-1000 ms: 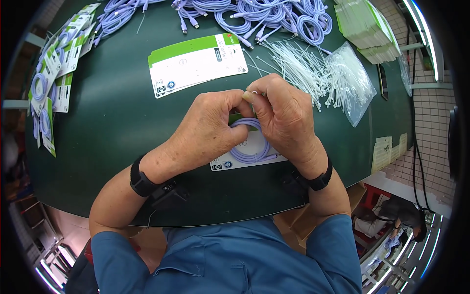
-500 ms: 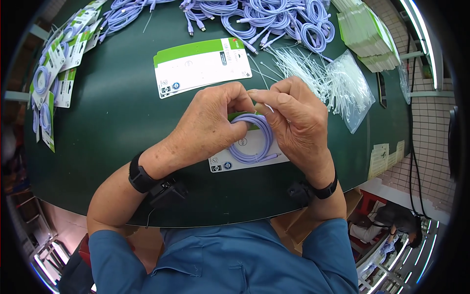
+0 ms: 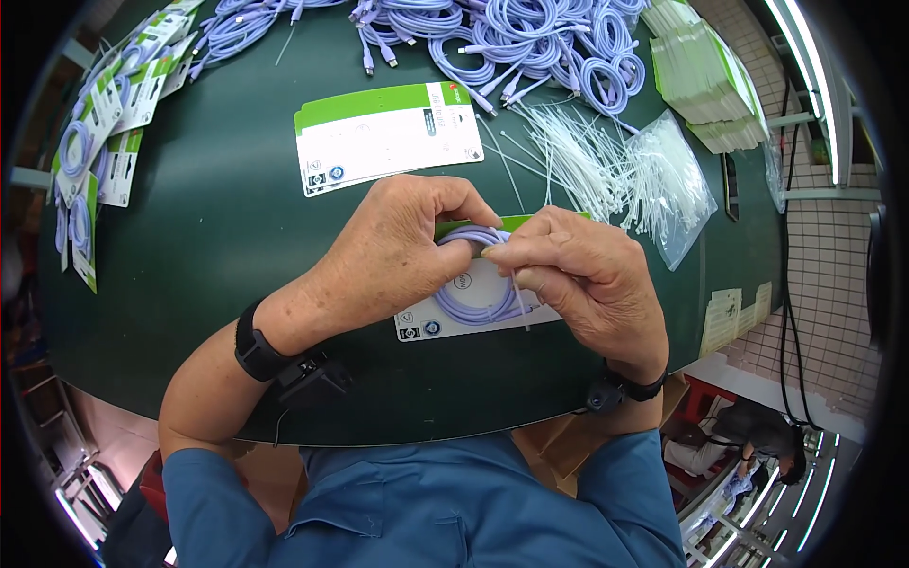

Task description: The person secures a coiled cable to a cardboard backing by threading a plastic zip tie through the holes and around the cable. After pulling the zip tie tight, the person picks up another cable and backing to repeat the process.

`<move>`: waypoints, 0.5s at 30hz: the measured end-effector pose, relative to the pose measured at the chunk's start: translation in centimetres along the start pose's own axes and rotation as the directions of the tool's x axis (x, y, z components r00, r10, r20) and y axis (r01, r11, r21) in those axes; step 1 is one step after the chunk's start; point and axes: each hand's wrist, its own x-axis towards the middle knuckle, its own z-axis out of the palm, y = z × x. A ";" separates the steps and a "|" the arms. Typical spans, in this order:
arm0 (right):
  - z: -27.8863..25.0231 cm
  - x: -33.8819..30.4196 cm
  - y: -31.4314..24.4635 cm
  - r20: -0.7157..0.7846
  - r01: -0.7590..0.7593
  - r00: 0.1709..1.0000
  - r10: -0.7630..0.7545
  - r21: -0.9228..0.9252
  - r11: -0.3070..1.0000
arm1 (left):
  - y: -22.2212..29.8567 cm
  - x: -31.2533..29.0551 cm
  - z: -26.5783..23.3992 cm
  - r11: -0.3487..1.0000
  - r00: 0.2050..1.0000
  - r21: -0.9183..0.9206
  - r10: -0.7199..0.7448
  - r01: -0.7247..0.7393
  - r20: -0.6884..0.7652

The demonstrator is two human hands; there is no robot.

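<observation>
A coiled purple USB cable [image 3: 461, 309] lies against a white and green backing card [image 3: 486, 271] in front of me. My left hand [image 3: 393, 237] grips the upper part of the coil between thumb and fingers. Close beside it, my right hand [image 3: 601, 275] pinches a thin white cable tie [image 3: 523, 308], whose free length hangs down across the coil's right side. Fingers hide where the tie meets the cable and card. The cable's plug end shows only partly, near the right fingers.
Flat backing cards [image 3: 388, 142] lie beyond my hands. Loose white cable ties [image 3: 578, 156] spill from a clear bag [image 3: 677, 189] at right. Purple cables [image 3: 530, 38] are heaped at the back, carded cables [image 3: 90, 156] at left, and stacked cards [image 3: 705, 76] at far right.
My right hand has moved down and slightly right, away from the left fingertips. The white tie's tail now hangs over the coil. My left hand still grips the cable.
</observation>
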 end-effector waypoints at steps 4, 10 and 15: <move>0.0 0.0 -0.2 -0.013 -0.029 1.000 0.029 0.011 1.000 | 0.3 0.0 -0.2 1.000 1.000 -0.012 -0.012 0.013 0.019; 1.4 -0.5 -0.4 -0.195 0.037 0.980 -0.049 -0.064 0.997 | 1.1 -0.3 -0.7 1.000 1.000 -0.004 0.018 -0.018 0.000; 1.9 -1.0 -0.4 -0.219 0.238 0.923 -0.318 -0.327 0.915 | 2.0 -0.5 -1.2 0.998 0.998 0.026 0.057 -0.056 -0.026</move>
